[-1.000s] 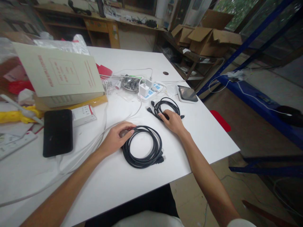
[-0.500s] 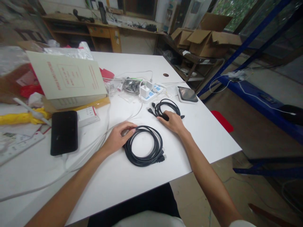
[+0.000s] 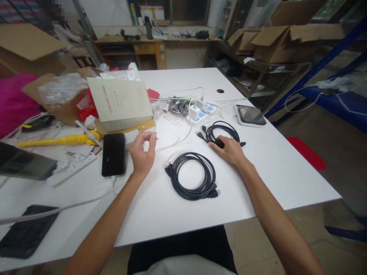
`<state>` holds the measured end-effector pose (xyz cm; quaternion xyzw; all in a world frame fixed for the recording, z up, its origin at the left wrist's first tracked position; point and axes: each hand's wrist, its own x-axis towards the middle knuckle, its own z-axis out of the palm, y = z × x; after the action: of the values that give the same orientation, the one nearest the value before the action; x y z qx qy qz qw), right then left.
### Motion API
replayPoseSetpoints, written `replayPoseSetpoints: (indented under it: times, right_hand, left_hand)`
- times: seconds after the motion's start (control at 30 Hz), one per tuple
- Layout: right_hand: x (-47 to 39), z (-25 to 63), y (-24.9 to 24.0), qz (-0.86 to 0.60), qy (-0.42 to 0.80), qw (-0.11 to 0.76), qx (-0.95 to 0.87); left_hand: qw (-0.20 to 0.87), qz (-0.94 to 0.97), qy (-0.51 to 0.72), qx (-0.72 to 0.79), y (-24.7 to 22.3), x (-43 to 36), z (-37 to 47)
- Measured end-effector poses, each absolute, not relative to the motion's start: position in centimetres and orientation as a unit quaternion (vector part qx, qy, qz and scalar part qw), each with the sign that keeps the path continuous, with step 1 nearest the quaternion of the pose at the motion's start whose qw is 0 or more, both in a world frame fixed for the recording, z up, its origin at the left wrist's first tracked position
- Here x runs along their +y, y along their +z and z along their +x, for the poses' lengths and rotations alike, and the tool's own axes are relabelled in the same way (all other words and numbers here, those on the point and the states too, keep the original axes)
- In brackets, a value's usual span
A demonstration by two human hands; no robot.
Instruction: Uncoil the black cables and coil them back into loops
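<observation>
My right hand (image 3: 229, 148) is closed on a coiled black cable (image 3: 233, 128); its fingers press on the near side of the loop. Some of its dark plugs stick out to the left and right. Closer to me lies a larger coiled black cable (image 3: 192, 196), flat on the white table, with plugs at its left and lower right. My left hand (image 3: 142, 152) is held left of this larger coil, not touching it. Its fingers are bent, with a gap between thumb and forefinger, and nothing shows in it. A black phone-like device (image 3: 113, 154) with a white cable lies just beside it.
Behind the coils sits a white power strip (image 3: 197, 119) with plugs, near a metal dish (image 3: 179, 110) of small parts. A cream box (image 3: 123, 103) and yellow tool (image 3: 63, 140) stand left. A dark-topped device (image 3: 250, 115) lies near the right table edge.
My left hand has let go of the larger coil and moved up and left, away from it. My right hand stays on the smaller coil. The view has turned left.
</observation>
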<state>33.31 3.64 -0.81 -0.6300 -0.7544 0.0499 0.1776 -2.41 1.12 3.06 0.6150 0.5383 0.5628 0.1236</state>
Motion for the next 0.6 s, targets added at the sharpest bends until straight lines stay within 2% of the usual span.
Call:
replayPoseSetpoints:
  times: [0.13,0.27,0.37,0.6]
  right_hand:
    - [3.6,33.4,-0.8,-0.627,0.052,0.181,-0.756]
    - [3.6,33.4,-0.6,-0.623,0.053,0.177,-0.760]
    - [3.7,33.4,-0.6,-0.623,0.057,0.175,-0.760]
    - [3.7,33.4,-0.4,-0.622,0.064,0.178,-0.759]
  left_hand:
    - [0.015,0.586,0.545,0.600,4.5,1.8,-5.5]
    - [-0.056,0.573,0.475,0.665,5.0,1.3,-7.8]
    - [-0.067,0.551,0.402,0.728,4.7,0.9,-8.8]
    - [-0.023,0.501,0.281,0.818,3.1,0.2,-10.8]
